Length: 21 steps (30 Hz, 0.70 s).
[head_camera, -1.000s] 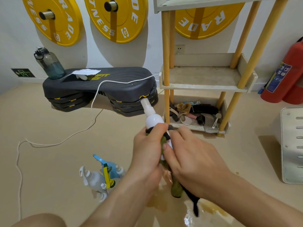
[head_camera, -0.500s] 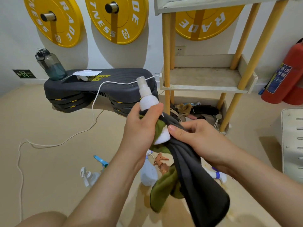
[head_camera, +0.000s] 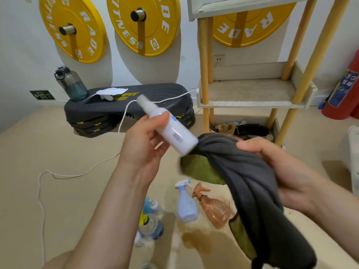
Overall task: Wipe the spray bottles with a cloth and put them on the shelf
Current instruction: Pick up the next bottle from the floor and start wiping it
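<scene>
The bottle (head_camera: 169, 129) lies slantwise in the left hand (head_camera: 143, 144), held in the air in front of the person. Its long axis runs from the capped nozzle, up and to the left beyond the thumb tip, down to the base on the right past the fingers. The left thumb presses on its upper side near the shoulder and the curled fingers close on it from below, so the hand grips it round the middle. The bottle is a slim white cylinder with a rounded shoulder and a clear, cloudy cap over the sprayer. It has a small blue mark just beside the thumb tip and a blurred grey patch lower on the side. Its base touches the cloth (head_camera: 242, 171), which bunches against it just left of the right thumb. The right hand (head_camera: 281, 167) grasps the cloth, thumb on top and fingers curled under the folds. The cloth is dark grey with an olive-green underside and hangs in a long fold below the right wrist. Below and between the two hands, a pale blue trigger bottle (head_camera: 186, 206) stands on the floor beside an amber one (head_camera: 215, 208) that is tilted. The shelf (head_camera: 252, 103) stands beyond the right fingers, well apart from them.
</scene>
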{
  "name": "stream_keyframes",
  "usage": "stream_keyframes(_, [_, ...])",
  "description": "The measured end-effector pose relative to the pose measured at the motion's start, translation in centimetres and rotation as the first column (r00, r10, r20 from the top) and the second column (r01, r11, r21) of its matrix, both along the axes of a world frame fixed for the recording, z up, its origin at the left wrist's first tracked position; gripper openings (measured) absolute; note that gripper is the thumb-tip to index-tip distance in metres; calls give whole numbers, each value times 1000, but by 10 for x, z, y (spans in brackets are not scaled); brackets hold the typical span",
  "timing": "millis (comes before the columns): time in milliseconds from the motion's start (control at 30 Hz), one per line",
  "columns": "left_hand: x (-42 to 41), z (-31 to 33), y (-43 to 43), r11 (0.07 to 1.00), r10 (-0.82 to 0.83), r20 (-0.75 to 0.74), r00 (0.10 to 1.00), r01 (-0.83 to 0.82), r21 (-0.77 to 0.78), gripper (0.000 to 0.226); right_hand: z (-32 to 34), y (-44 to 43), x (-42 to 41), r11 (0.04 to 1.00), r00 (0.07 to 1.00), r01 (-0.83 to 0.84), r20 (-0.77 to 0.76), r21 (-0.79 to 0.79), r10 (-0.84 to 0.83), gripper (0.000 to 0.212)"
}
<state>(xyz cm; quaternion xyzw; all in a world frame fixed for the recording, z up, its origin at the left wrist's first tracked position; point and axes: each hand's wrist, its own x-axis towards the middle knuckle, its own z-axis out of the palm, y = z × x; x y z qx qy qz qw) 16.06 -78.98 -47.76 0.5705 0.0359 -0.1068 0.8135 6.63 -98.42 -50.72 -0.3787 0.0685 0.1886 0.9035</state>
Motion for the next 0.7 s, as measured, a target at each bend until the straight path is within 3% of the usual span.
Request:
stream_keyframes(67, [2, 0, 3, 999, 42, 20, 999, -41, -31, 4, 4, -1, -3, 988, 1000, 24, -5, 155, -24, 67])
stream_keyframes(167, [-11, -9, -14, 997, 0, 122, 993, -9, 79, 12, 5, 12, 0, 960, 984, 144, 66, 240, -164, 57])
stream_keyframes(200, [-17, -13, -22, 997, -2, 134, 991, -8, 79, 15, 6, 21, -1, 957, 964, 211, 121, 198, -238, 47])
stream_keyframes(267, [-31, -17, -35, 1000, -18, 91, 996, 18, -7, 20, 0, 36, 0, 923, 902, 376, 261, -83, -344, 41])
stream_keyframes(333, [-39, -19, -41, 998, -39, 89, 995, 43, -39, 26, -11, 43, 1, 720, 850, 505, 421, -476, -318, 46])
stream_keyframes(367, [-42, -20, -43, 999, -44, 111, 993, 47, -26, 30, -17, 43, 3, 618, 836, 533, 475, -578, -276, 49])
stream_keyframes(500, [-46, -21, -44, 997, -45, 143, 989, 53, -54, 43, -27, 34, 7, 384, 823, 560, 548, -734, -152, 35])
stream_keyframes(600, [-48, -25, -44, 980, -108, 55, 993, 115, -159, 42, -16, 18, 6, -148, 790, 612, 608, -777, 77, 46])
stream_keyframes(633, [-49, -25, -44, 976, -136, 40, 990, 141, -166, 42, -11, 13, 5, -244, 782, 621, 612, -745, 121, 48])
stream_keyframes(667, [-50, -26, -45, 975, -156, 43, 987, 161, -152, 42, -9, 10, 6, -249, 776, 628, 615, -737, 138, 46])
stream_keyframes(700, [-51, -27, -46, 978, -161, 71, 984, 169, -123, 44, -7, 8, 6, -156, 769, 640, 627, -753, 127, 42])
